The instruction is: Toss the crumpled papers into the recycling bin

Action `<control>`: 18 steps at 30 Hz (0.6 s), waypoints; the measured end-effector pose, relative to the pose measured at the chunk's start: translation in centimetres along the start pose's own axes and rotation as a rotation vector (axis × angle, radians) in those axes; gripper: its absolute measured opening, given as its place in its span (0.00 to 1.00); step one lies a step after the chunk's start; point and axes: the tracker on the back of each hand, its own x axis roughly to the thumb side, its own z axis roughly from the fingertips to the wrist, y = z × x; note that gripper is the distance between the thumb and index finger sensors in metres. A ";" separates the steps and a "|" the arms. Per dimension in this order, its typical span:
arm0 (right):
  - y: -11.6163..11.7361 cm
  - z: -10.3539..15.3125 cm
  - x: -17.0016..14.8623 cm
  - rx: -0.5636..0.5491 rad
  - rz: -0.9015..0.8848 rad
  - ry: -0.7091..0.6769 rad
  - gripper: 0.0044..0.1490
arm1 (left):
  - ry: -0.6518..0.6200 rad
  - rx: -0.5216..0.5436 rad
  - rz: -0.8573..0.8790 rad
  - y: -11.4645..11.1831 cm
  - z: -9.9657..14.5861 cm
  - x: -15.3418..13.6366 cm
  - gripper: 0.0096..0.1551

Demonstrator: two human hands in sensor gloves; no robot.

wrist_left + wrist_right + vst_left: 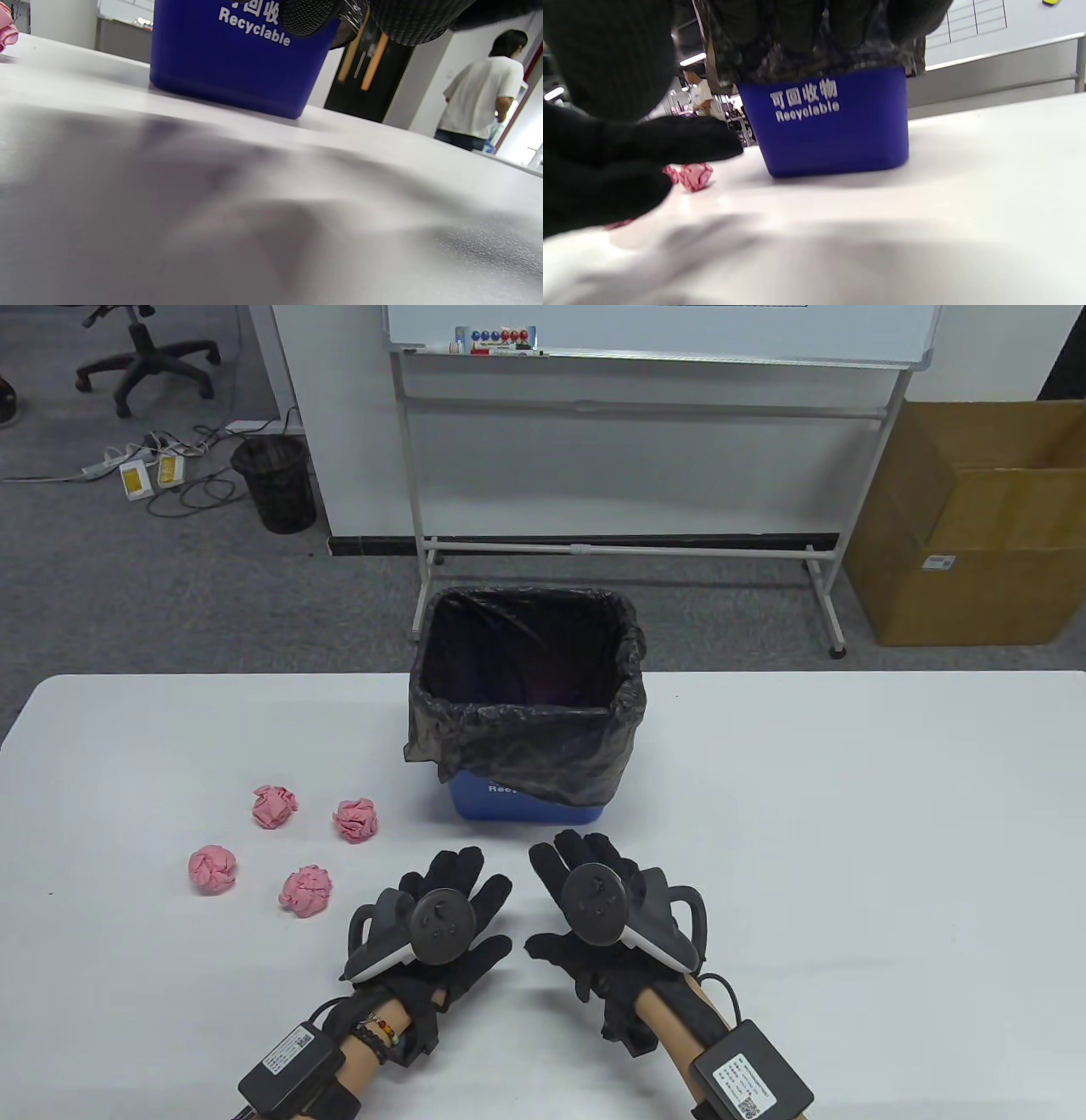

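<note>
A blue recycling bin (526, 806) lined with a black bag stands at the table's far middle; it also shows in the left wrist view (229, 55) and the right wrist view (831, 123). Several pink crumpled paper balls lie left of it: (274, 807), (355, 819), (211, 870), (306, 890). One ball shows in the right wrist view (691, 176). My left hand (454, 899) and right hand (585, 874) lie flat on the table in front of the bin, fingers spread, holding nothing.
The white table (848, 857) stretches to the right. Behind it stand a whiteboard on a stand (628, 543), a cardboard box (976, 534) and a black mesh basket (276, 483) on the floor. A person (479, 101) stands far off.
</note>
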 end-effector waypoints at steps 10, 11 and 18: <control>3.3 0.4 -0.6 0.027 0.056 0.016 0.62 | 0.012 -0.007 -0.016 -0.4 -0.2 -0.1 0.45; 3.4 0.4 -0.6 0.027 0.054 0.015 0.62 | 0.014 -0.008 -0.017 -0.4 -0.2 -0.1 0.45; 4.2 0.6 -0.3 0.045 0.063 -0.003 0.61 | 0.114 0.033 -0.017 0.5 -0.3 -2.5 0.45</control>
